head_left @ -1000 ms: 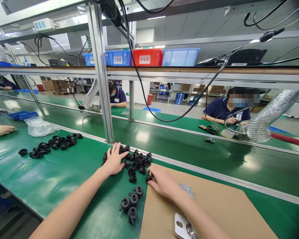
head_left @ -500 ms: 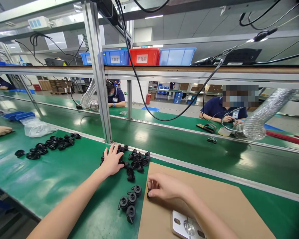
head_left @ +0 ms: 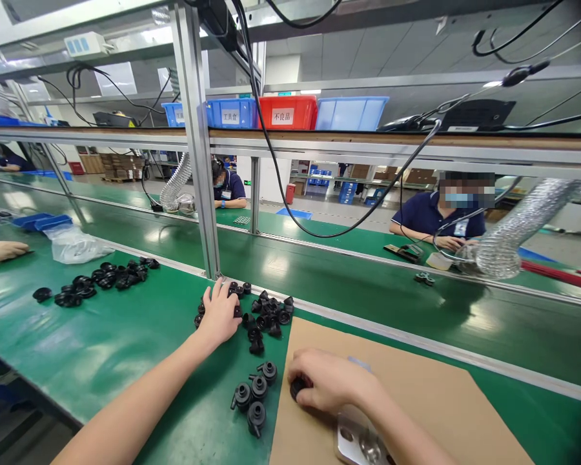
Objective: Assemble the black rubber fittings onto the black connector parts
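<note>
My left hand (head_left: 219,314) is spread over a pile of small black parts, its fingers apart and touching some of them. Just right of it lies another heap of black parts (head_left: 271,311). My right hand (head_left: 326,380) is closed round a round black part (head_left: 297,387) above the left side of a brown cardboard sheet (head_left: 314,433). Beneath my right wrist sits a silver metal block (head_left: 351,442) with holes. Several assembled black parts with side spouts (head_left: 256,416) stand on the green mat between my forearms.
Further left are more black parts (head_left: 106,276), a clear plastic bag (head_left: 80,245) and a person's hand (head_left: 4,252). A metal post (head_left: 198,142) rises behind my left hand. People sit across the green conveyor, near a foil duct (head_left: 506,245).
My right hand has shifted slightly right and down, and the black part in it now shows more. My left hand stays at the pile, its fingers slightly more curled.
</note>
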Tool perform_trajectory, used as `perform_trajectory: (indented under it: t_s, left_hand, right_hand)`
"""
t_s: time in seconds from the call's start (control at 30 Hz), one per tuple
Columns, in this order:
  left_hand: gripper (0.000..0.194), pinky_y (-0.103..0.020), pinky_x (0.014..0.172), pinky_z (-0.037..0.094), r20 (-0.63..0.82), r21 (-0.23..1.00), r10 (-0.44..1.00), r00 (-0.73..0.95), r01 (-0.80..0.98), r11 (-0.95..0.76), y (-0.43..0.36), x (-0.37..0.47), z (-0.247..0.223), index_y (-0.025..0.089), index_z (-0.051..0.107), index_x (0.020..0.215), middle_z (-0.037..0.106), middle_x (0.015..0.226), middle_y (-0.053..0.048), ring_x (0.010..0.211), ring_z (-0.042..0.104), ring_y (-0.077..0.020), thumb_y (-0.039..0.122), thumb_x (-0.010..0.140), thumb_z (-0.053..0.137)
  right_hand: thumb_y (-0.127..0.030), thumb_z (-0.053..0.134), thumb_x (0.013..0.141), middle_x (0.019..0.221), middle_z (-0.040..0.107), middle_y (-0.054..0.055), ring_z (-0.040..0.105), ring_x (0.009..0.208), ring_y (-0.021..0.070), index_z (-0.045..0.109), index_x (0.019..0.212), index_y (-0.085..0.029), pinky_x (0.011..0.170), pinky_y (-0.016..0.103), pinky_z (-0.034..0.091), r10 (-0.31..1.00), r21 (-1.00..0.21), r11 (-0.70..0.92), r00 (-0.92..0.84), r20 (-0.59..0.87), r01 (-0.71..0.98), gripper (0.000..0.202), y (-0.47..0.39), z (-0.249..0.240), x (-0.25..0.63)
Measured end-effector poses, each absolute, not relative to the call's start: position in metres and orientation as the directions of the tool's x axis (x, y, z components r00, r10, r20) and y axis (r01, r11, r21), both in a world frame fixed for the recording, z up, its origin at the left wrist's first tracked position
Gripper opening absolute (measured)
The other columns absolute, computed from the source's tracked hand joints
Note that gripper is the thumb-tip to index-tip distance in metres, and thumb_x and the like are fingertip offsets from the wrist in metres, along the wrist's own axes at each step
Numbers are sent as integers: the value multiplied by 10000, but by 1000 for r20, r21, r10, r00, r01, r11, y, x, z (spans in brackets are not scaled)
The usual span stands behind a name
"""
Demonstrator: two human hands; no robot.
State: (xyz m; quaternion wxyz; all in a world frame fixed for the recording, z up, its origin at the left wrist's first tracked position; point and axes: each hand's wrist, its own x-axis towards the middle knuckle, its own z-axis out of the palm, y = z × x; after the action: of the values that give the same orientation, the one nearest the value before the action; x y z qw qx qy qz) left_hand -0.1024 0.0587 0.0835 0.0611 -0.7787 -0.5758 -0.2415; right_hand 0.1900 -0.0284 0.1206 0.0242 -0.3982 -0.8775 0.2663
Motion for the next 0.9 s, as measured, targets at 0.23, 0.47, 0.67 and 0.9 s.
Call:
perform_trajectory:
  t_s: [0.23, 0.47, 0.67, 0.9]
  left_hand:
    - [255, -390, 903, 566, 367, 865, 848, 383, 194, -462, 24, -69, 98, 174, 683, 1010, 734, 1069, -85, 979, 707, -259, 139, 765, 745]
    - [392, -336, 825, 548, 378, 917, 840, 390, -31, -399, 7, -47, 80, 193, 742, 1246, 663, 1119, -100, 1009, 646, -251, 277, 865, 771]
    - [411, -361, 888, 556, 485, 862, 797, 360, -39, -506, 0, -46, 77, 264, 720, 1323, 650, 1164, -93, 1059, 638, -258, 236, 913, 728]
    - [427, -367, 938, 554, 529, 829, 786, 322, 2, -559, -1, -46, 76, 298, 714, 1328, 685, 1191, -70, 1084, 652, -255, 204, 913, 743]
  right_hand:
    - [-351, 685, 914, 1134, 721, 87, 686, 945, 247, 709, 1207, -212, 801, 353, 572, 912, -864, 324, -369, 178, 385, 325, -1, 115, 196]
    - [-424, 775, 868, 1105, 736, 100, 693, 929, 252, 719, 1198, -187, 836, 400, 592, 927, -935, 292, -302, 224, 200, 409, 1, 112, 190]
    - [-377, 773, 873, 1071, 737, 80, 692, 913, 228, 710, 1194, -198, 793, 348, 590, 908, -945, 297, -349, 234, 140, 373, -6, 112, 180]
    - [-349, 737, 913, 1134, 716, 81, 686, 990, 247, 715, 1187, -224, 820, 358, 597, 894, -908, 369, -344, 288, 199, 301, -13, 117, 172]
